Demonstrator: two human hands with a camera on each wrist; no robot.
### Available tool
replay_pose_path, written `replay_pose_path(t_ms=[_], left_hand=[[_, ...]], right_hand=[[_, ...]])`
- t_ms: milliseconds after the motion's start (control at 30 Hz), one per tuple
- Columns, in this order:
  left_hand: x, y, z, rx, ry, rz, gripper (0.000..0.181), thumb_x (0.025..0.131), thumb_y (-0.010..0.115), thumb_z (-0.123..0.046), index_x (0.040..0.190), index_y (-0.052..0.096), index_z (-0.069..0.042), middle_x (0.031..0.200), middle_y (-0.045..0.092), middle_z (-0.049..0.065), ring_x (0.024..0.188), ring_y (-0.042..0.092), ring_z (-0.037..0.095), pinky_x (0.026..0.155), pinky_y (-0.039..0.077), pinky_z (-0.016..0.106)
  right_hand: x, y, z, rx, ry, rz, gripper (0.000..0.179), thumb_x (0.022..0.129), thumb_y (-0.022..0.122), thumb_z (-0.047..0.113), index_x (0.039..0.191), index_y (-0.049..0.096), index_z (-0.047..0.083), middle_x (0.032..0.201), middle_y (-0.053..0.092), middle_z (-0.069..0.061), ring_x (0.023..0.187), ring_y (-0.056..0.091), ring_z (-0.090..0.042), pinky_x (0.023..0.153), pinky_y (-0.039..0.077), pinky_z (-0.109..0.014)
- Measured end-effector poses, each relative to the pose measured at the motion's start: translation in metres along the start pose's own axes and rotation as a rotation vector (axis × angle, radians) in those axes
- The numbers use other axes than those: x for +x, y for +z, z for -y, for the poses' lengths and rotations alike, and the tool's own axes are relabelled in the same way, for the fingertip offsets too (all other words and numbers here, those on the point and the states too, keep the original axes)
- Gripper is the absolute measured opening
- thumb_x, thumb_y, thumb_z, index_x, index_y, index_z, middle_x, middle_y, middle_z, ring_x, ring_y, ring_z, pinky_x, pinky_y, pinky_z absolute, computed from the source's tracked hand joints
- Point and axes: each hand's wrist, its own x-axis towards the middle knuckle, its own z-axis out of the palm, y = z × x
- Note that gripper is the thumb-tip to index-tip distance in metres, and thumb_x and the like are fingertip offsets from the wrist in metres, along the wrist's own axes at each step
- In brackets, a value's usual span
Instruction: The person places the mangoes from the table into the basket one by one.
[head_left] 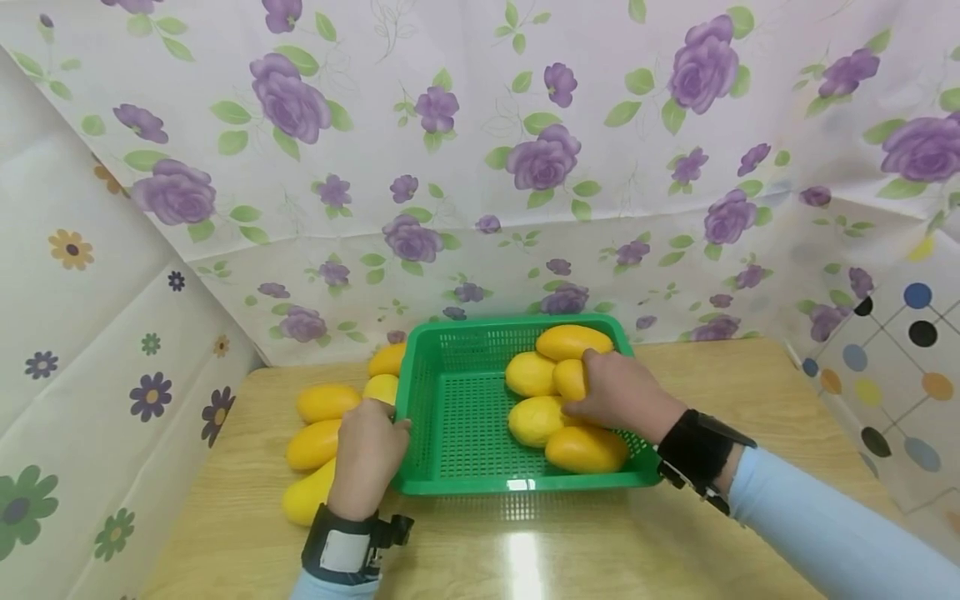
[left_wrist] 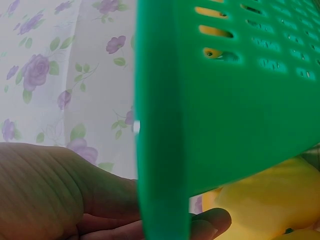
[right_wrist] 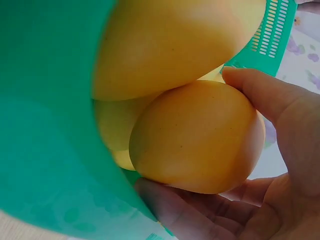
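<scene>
Gripping a mango (right_wrist: 195,137) in the right hand (head_left: 628,393) and pinching the green plastic basket's rim (head_left: 465,486) with the left hand (head_left: 370,454), best to squeeze lightly and brace firmly.

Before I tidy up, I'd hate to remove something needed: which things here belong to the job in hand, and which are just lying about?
Likely in the job:
green basket, its rim held by the left hand
yellow fruit gripped by the right hand
fruits inside the basket
fruits outside it, probably

Just around it:
wooden table, underneath
floral sheet, behind
</scene>
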Motion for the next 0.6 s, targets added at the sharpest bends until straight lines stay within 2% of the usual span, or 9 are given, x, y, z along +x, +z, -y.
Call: replay_pose_path(t_ms=[200, 333, 433, 600], left_hand=[[0.0013, 0.0011, 0.0012, 0.005, -0.001, -0.002, 0.018, 0.086, 0.065, -0.016, 0.087, 0.068, 0.002, 0.068, 0.057, 0.011, 0.055, 0.054, 0.019, 0.043, 0.042, 0.023], [0.0017, 0.0017, 0.0020, 0.003, 0.000, -0.004, 0.018, 0.086, 0.066, -0.016, 0.086, 0.068, 0.002, 0.068, 0.057, 0.011, 0.055, 0.054, 0.019, 0.043, 0.042, 0.023], [0.0018, 0.0019, 0.0026, 0.004, 0.004, -0.007, 0.018, 0.086, 0.066, -0.016, 0.085, 0.068, 0.001, 0.067, 0.057, 0.011, 0.055, 0.054, 0.019, 0.043, 0.042, 0.023], [0.0016, 0.0018, 0.0032, 0.003, 0.015, -0.014, 0.017, 0.086, 0.066, -0.016, 0.082, 0.068, 0.001, 0.066, 0.057, 0.011, 0.054, 0.054, 0.019, 0.043, 0.042, 0.023]], right_hand=[[0.0003, 0.0012, -0.0003, -0.002, 0.009, -0.001, 0.062, 0.071, 0.074, 0.051, 0.101, 0.051, 0.001, 0.057, 0.051, 0.000, 0.047, 0.047, -0.015, 0.045, 0.038, -0.026], [0.0006, 0.0022, -0.0013, 0.005, 0.019, -0.003, 0.049, 0.072, 0.074, 0.049, 0.082, 0.053, 0.007, 0.052, 0.043, 0.003, 0.044, 0.043, -0.014, 0.044, 0.035, -0.025], [0.0013, 0.0030, -0.0024, -0.001, 0.028, -0.013, 0.046, 0.071, 0.074, 0.050, 0.070, 0.051, 0.011, 0.049, 0.038, 0.004, 0.043, 0.041, -0.014, 0.044, 0.033, -0.024], [0.0016, 0.0033, -0.0044, 0.003, 0.035, -0.016, 0.047, 0.070, 0.074, 0.052, 0.067, 0.050, 0.012, 0.049, 0.037, 0.005, 0.043, 0.040, -0.014, 0.044, 0.032, -0.024]])
